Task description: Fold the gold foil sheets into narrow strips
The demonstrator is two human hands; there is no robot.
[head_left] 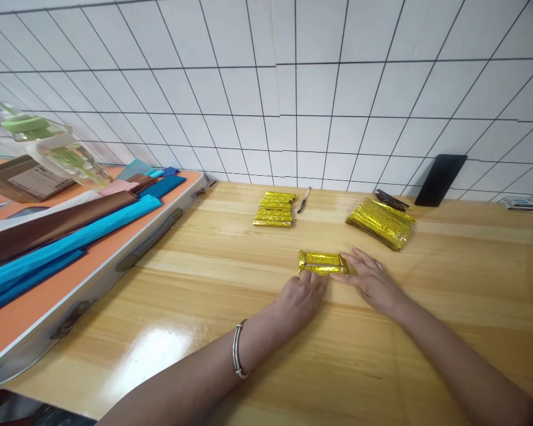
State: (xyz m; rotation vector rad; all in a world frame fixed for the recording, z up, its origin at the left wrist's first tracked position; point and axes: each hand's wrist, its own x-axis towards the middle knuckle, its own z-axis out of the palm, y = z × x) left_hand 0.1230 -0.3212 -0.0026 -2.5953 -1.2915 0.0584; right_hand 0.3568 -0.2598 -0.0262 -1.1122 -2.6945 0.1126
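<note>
A small piece of folded gold foil paper (322, 258) lies flat on the wooden table in front of me, its edges turned in to form a rectangle. My left hand (301, 299), with a silver bangle on the wrist, has its fingers curled together at the near edge of the foil. My right hand (373, 281) rests at the right end with its fingers spread, the fingertips touching that edge. Behind it lies a stack of flat gold foil sheets (381, 223). Farther left sits a group of narrow folded gold foil pieces (274, 209).
A pen (304, 200) and a black stapler (391, 200) lie near the wall. A dark phone (440, 180) leans on the tiles. At left, an orange-topped surface (169, 204) bears rolled blue and brown paper (128, 214), a cardboard box (31, 180) and a green-lidded bottle (60, 145).
</note>
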